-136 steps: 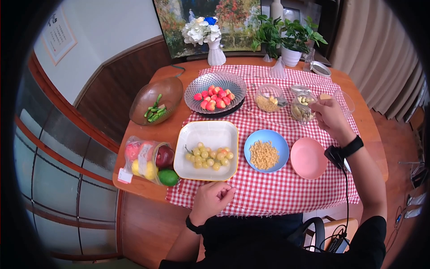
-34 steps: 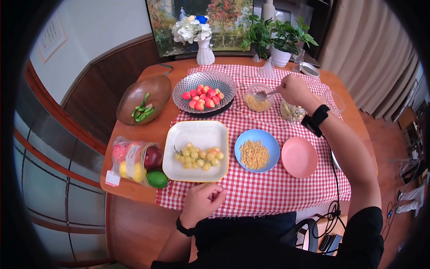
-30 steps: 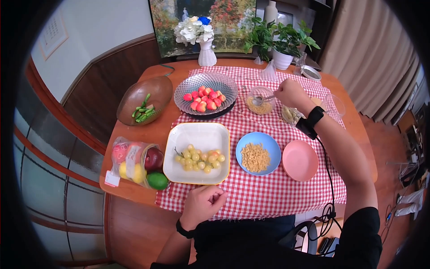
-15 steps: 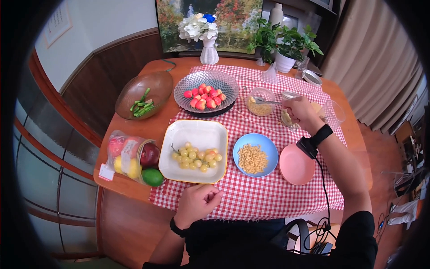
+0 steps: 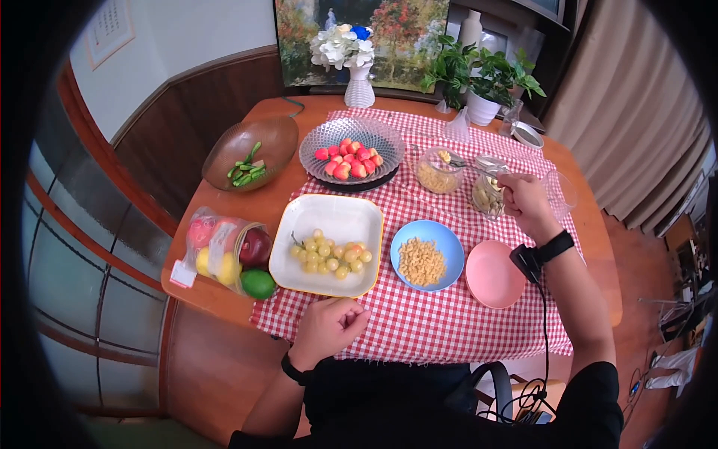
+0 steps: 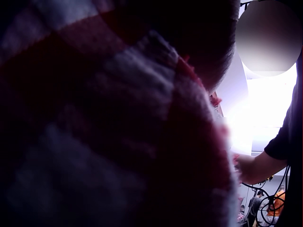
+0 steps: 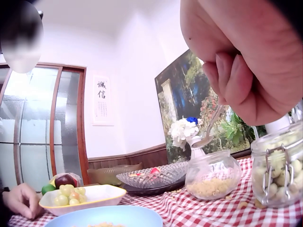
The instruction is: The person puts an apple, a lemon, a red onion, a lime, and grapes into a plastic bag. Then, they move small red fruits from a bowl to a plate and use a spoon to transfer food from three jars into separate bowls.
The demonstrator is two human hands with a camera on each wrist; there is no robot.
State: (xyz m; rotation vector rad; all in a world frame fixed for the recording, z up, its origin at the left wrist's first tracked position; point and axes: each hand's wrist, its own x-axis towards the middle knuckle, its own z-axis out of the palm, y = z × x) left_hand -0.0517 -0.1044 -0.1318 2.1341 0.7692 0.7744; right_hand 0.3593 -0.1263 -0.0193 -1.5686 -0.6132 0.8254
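Observation:
My right hand [image 5: 527,202] grips the handle of a metal spoon [image 7: 203,142], its fingers curled. In the head view, the spoon's bowl end is at the right side of the rim of a round glass jar [image 5: 439,178] holding small yellow pieces. A pale lump shows beside that end; whether it lies on the spoon I cannot tell. Just left of the hand stands an uncovered clip jar [image 7: 279,175] of pale nuts. My left hand [image 5: 329,325] rests at the table's front edge, loosely curled and empty, below the white dish [image 5: 307,213].
A blue bowl [image 5: 449,239] of yellow pieces and a pink bowl [image 5: 495,275] are in front of the jars. Left stand a glass bowl [image 5: 318,138] of red fruit, a brown bowl [image 5: 217,161] of green vegetables and a bag of fruit [image 5: 217,247]. A cable hangs from the right wrist.
My right hand has drawn the spoon rightward from over the jar of yellow pieces; 4.5 seconds ago it was at the nut jar. My left hand stays at the front edge.

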